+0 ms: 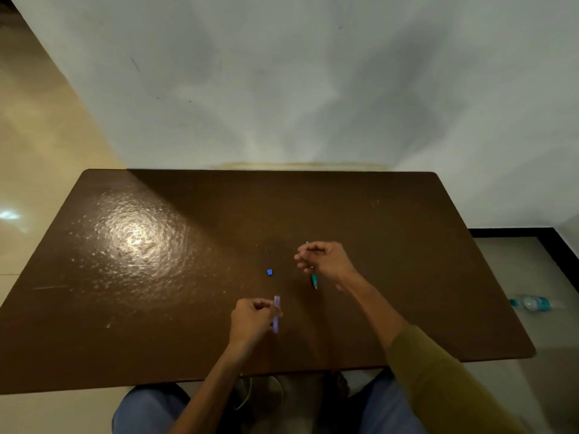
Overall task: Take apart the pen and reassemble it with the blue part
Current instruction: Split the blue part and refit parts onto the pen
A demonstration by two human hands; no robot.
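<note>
Left hand (250, 319): closed on the pale, translucent pen barrel (276, 314), held just above the counter (141, 277) near its front edge.
Blue part (269, 272): lay loose on the counter between the hands, touching neither.
Right hand (322, 258): pinched around the teal-tipped refill piece (314, 279), tip pointing back toward the person.
Handling: all pieces looked light, stiff, smooth plastic; the blue part seemed small enough to skid, so a fingertip pinch on its sides would suit.

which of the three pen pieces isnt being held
The small blue plastic piece lies alone on the brown table. The left hand holds the translucent purple barrel; the right hand holds the teal-tipped refill.
</note>
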